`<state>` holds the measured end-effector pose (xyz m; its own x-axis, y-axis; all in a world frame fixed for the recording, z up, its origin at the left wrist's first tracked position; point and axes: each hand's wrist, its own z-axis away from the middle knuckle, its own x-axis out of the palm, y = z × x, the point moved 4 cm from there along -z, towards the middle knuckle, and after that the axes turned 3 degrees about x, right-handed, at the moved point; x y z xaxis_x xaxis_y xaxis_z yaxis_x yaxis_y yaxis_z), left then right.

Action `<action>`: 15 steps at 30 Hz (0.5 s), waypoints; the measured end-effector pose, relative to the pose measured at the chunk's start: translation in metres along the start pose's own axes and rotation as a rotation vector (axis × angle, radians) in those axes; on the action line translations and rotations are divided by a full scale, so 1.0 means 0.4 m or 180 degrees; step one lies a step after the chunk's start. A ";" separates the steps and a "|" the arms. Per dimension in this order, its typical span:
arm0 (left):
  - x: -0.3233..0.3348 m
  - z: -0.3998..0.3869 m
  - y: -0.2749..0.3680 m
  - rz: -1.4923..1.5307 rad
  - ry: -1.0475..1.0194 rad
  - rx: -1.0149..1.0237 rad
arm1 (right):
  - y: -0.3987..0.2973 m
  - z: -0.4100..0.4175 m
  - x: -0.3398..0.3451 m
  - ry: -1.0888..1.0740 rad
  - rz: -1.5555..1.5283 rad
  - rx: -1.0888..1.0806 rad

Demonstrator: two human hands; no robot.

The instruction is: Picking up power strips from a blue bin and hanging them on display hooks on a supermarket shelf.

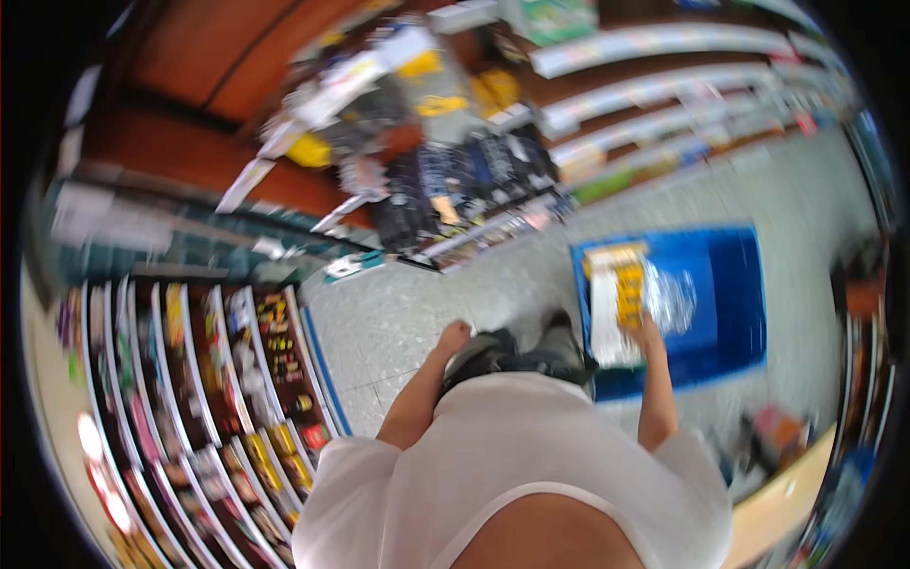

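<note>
At the right, my right hand (pixel 642 334) grips the near edge of a white and yellow package (pixel 617 306). The package appears over the left part of a blue plastic crate (pixel 736 299) on the floor; blur hides whether it touches the crate. Beside it, within the crate, is a shiny clear plastic-wrapped item (pixel 672 302). My left hand (pixel 455 337) hangs beside my left leg with its fingers curled in, and no object shows in it.
Stocked store shelves (pixel 234 370) line the left. Ahead, a display rack (pixel 469 188) holds dark packaged goods, with more shelving (pixel 661 92) at its right. Grey tile floor (pixel 370 320) lies around my feet. A light wooden surface (pixel 782 491) is at lower right.
</note>
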<state>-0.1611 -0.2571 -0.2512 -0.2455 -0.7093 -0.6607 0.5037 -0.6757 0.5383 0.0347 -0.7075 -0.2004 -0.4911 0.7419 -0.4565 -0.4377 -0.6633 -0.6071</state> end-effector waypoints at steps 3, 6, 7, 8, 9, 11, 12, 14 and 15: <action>0.116 0.079 -0.299 -0.2311 -0.0433 0.0807 | 0.113 -0.099 0.035 -0.0263 -0.0600 -0.0311; 0.125 0.158 -0.253 -0.1108 -0.2857 -0.0510 | 0.074 -0.012 -0.037 -0.0412 -0.0873 -0.0027; 0.121 0.233 -0.307 0.0271 -0.2211 -0.1216 | -0.029 0.054 -0.041 -0.0694 -0.1106 -0.0075; 0.093 0.268 -0.345 0.1643 -0.1488 -0.1743 | -0.084 0.081 -0.039 -0.0960 -0.1400 -0.0263; 0.089 0.207 -0.236 0.1946 -0.1146 -0.2018 | -0.066 0.081 -0.074 -0.1035 -0.1709 -0.0385; 0.014 0.162 -0.063 0.2519 -0.0424 -0.1517 | -0.183 0.139 -0.110 -0.1225 -0.2002 -0.0740; -0.012 0.141 -0.051 0.2700 -0.0252 -0.1003 | -0.264 0.170 -0.110 -0.1385 -0.2074 -0.0893; -0.105 0.062 0.167 0.2791 -0.0199 -0.0247 | -0.400 0.202 -0.116 -0.1355 -0.1961 -0.1156; -0.167 0.048 0.286 0.2770 -0.0184 0.0160 | -0.493 0.239 -0.104 -0.1468 -0.2032 -0.1241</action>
<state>-0.1030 -0.2911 -0.1353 0.1670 -0.9857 0.0225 0.4951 0.1036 0.8626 0.0694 -0.6171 0.0005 -0.5327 0.7902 0.3031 -0.4856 0.0080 -0.8741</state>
